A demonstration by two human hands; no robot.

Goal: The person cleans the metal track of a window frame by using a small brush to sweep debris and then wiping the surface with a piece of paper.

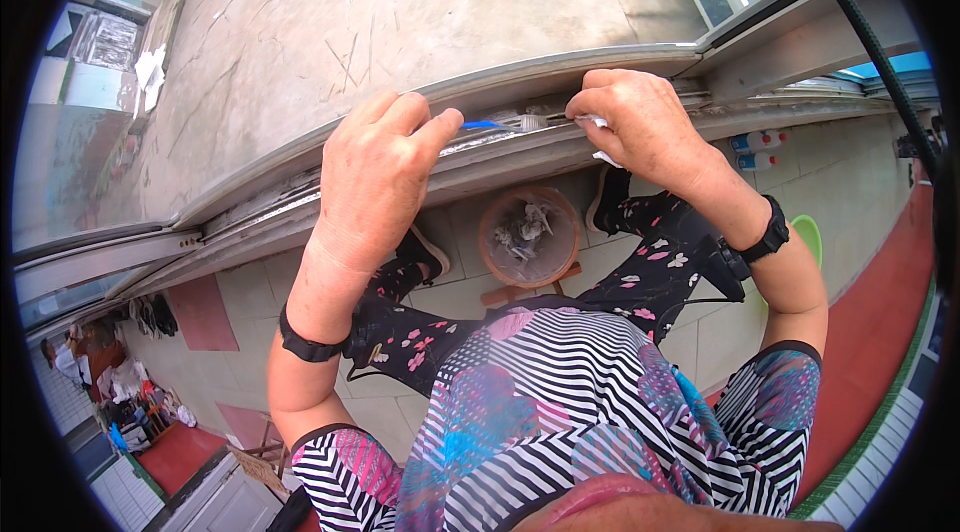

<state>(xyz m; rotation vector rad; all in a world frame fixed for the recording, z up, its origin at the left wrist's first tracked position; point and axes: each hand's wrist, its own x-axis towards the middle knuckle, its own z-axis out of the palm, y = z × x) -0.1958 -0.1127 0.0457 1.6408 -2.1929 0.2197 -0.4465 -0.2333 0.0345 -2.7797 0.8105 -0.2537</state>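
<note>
My left hand point(379, 172) grips the blue handle of a toothbrush point(484, 125). The clear head and pale bristles point(533, 122) point right and lie along the metal track of a sliding window point(457, 146). Just past the bristles, my right hand point(637, 119) pinches a crumpled white tissue point(594, 121) at the same track. A loose corner of the tissue hangs below the fingers. Dark grime marks parts of the track and its sill point(510, 161).
Between my feet stands a round bin point(487, 254) with a plastic liner and crumpled tissues. Red-capped bottles point(756, 151) are on the tiled floor by the wall at right. A dark cord point(862, 37) crosses the upper right. Beyond the window lies cracked concrete point(450, 14).
</note>
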